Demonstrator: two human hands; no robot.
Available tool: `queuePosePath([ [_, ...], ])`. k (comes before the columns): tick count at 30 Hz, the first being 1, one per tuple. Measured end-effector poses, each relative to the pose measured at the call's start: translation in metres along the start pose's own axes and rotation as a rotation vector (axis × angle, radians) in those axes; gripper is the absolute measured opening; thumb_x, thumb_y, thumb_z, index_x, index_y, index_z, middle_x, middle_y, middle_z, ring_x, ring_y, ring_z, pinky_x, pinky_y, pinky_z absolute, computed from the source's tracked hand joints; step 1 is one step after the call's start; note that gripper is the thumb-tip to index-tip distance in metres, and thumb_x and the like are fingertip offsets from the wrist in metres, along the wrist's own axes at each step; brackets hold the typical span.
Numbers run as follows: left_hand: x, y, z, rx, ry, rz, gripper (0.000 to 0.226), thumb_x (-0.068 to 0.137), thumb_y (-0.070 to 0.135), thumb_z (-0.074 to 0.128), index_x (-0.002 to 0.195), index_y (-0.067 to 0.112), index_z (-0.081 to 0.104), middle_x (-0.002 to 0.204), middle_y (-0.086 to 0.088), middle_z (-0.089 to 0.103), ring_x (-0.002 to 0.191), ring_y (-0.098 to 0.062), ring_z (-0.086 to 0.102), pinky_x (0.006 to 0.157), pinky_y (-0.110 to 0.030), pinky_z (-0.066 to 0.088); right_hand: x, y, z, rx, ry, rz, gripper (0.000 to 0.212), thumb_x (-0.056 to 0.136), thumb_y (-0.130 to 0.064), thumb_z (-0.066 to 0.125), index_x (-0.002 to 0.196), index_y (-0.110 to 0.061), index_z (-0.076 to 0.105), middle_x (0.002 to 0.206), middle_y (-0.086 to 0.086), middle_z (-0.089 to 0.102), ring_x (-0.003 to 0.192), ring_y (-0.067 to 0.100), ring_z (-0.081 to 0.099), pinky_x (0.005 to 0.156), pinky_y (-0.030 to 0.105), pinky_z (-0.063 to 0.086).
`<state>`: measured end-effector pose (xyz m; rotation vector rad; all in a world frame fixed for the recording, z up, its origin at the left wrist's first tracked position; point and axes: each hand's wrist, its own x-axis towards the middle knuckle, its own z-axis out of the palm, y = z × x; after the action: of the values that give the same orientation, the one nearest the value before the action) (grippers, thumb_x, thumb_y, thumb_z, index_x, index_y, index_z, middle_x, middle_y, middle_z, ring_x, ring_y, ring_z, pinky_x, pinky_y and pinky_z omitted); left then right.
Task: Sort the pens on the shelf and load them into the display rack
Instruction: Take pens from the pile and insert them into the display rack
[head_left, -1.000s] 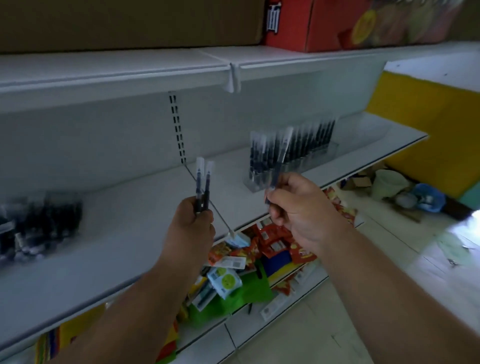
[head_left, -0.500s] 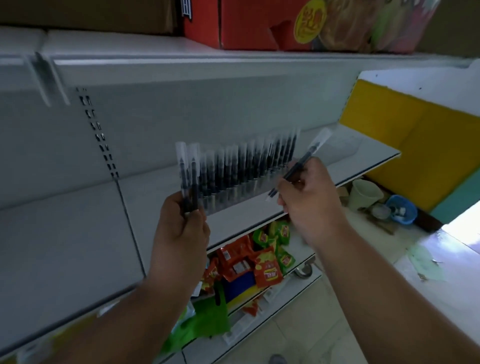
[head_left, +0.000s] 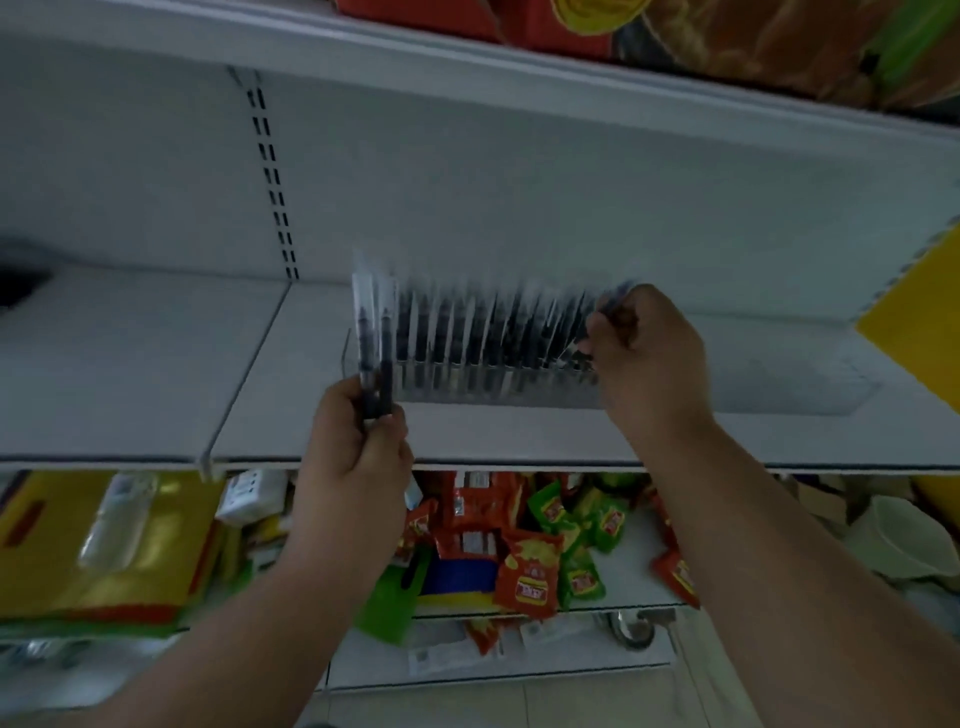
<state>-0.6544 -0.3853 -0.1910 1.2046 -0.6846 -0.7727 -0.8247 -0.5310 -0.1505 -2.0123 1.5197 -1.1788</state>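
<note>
A clear display rack (head_left: 727, 387) stands on the white shelf (head_left: 493, 436), its left part filled with a row of several upright dark pens (head_left: 483, 332) in clear sleeves. My left hand (head_left: 358, 447) is closed around two wrapped dark pens (head_left: 373, 338), held upright at the rack's left end. My right hand (head_left: 644, 353) pinches one pen (head_left: 610, 300) at the right end of the filled row, its lower end down among the standing pens. The picture is blurred.
Red and green snack packets (head_left: 530, 545) are piled on the lower shelf. Yellow packages (head_left: 104, 545) lie at the lower left. Boxes (head_left: 675, 36) sit on the shelf above. A slotted upright (head_left: 272, 182) runs down the back wall. A yellow panel (head_left: 919, 322) stands at right.
The view has swung right and closer to the rack. My right hand has carried its pen down to the right end of the pen row. My left hand keeps its two pens.
</note>
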Motion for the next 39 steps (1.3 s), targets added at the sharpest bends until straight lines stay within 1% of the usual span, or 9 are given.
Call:
queuePosePath([
  [9, -0.005, -0.008, 0.016, 0.088, 0.027, 0.006, 0.032, 0.100, 0.001, 0.038, 0.100, 0.029, 0.055, 0.070, 0.005, 0.050, 0.057, -0.015, 0.038, 0.055, -0.034, 0.034, 0.023, -0.001, 0.009, -0.141, -0.134, -0.068, 0.020, 0.096, -0.032, 0.059, 0.084, -0.015, 0.058, 0.072, -0.006, 0.059, 0.065, 0.006, 0.055, 0.054, 0.021, 0.037],
  [13, -0.001, -0.008, 0.022, 0.058, 0.023, -0.016, 0.033, 0.100, -0.004, 0.036, 0.104, 0.022, 0.055, 0.070, 0.004, 0.051, 0.057, -0.017, 0.036, 0.053, -0.027, 0.034, 0.022, 0.009, 0.019, -0.277, -0.314, -0.022, 0.029, 0.094, -0.034, 0.062, 0.071, -0.022, 0.050, 0.067, -0.003, 0.056, 0.062, 0.010, 0.052, 0.050, 0.023, 0.031],
  [17, 0.003, -0.003, 0.029, 0.020, -0.003, -0.024, 0.027, 0.100, -0.006, 0.036, 0.107, 0.014, 0.054, 0.067, 0.007, 0.053, 0.056, -0.013, 0.038, 0.049, -0.020, 0.035, 0.019, 0.013, 0.020, -0.280, -0.287, 0.019, 0.028, 0.089, -0.046, 0.067, 0.079, -0.021, 0.062, 0.072, -0.006, 0.061, 0.068, 0.010, 0.058, 0.058, 0.026, 0.044],
  [21, 0.000, -0.003, 0.041, 0.005, -0.021, -0.033, 0.018, 0.101, -0.001, 0.039, 0.093, 0.008, 0.052, 0.066, 0.002, 0.047, 0.055, -0.013, 0.035, 0.050, -0.024, 0.032, 0.005, 0.008, 0.006, -0.094, -0.216, -0.007, 0.022, 0.088, -0.045, 0.067, 0.077, -0.026, 0.064, 0.068, -0.013, 0.060, 0.063, 0.001, 0.056, 0.053, 0.022, 0.042],
  [24, -0.007, -0.012, 0.056, -0.005, -0.043, -0.068, 0.011, 0.102, 0.002, 0.041, 0.095, -0.001, 0.049, 0.067, -0.004, 0.044, 0.054, -0.015, 0.032, 0.048, -0.026, 0.028, -0.004, 0.001, -0.005, 0.172, -0.418, -0.016, 0.014, 0.091, -0.041, 0.064, 0.082, -0.030, 0.067, 0.074, -0.009, 0.067, 0.060, -0.001, 0.059, 0.055, 0.017, 0.047],
  [28, -0.021, -0.018, 0.083, 0.019, -0.132, -0.073, 0.013, 0.102, 0.003, 0.042, 0.098, -0.007, 0.048, 0.070, -0.012, 0.041, 0.051, -0.012, 0.034, 0.046, -0.021, 0.030, -0.009, 0.000, -0.019, 0.487, -0.603, 0.073, 0.025, 0.095, -0.024, 0.062, 0.081, -0.005, 0.063, 0.057, 0.009, 0.060, 0.044, 0.008, 0.048, 0.048, 0.016, 0.039],
  [32, -0.029, -0.023, 0.082, 0.035, -0.017, -0.117, 0.016, 0.103, 0.008, 0.043, 0.096, -0.001, 0.055, 0.068, -0.011, 0.043, 0.048, -0.009, 0.036, 0.044, -0.020, 0.033, 0.000, 0.008, -0.028, 0.538, -0.398, 0.119, 0.024, 0.095, -0.023, 0.063, 0.074, -0.010, 0.062, 0.052, 0.003, 0.056, 0.045, 0.011, 0.050, 0.051, 0.022, 0.044],
  [36, -0.028, -0.027, 0.065, 0.074, 0.082, -0.129, 0.022, 0.104, 0.010, 0.042, 0.088, 0.010, 0.058, 0.055, 0.003, 0.041, 0.048, -0.012, 0.031, 0.049, -0.029, 0.024, 0.032, 0.016, -0.038, 0.217, -0.106, -0.090, 0.026, 0.095, -0.031, 0.061, 0.074, -0.016, 0.059, 0.060, -0.001, 0.060, 0.051, 0.009, 0.054, 0.050, 0.019, 0.042],
  [39, -0.030, -0.024, 0.064, 0.069, 0.078, -0.133, 0.022, 0.103, 0.009, 0.042, 0.088, 0.010, 0.057, 0.055, 0.004, 0.041, 0.049, -0.010, 0.034, 0.048, -0.026, 0.027, 0.041, 0.020, -0.031, 0.128, -0.063, -0.177, 0.022, 0.096, -0.033, 0.060, 0.078, -0.020, 0.060, 0.065, -0.004, 0.058, 0.059, 0.013, 0.053, 0.050, 0.012, 0.037],
])
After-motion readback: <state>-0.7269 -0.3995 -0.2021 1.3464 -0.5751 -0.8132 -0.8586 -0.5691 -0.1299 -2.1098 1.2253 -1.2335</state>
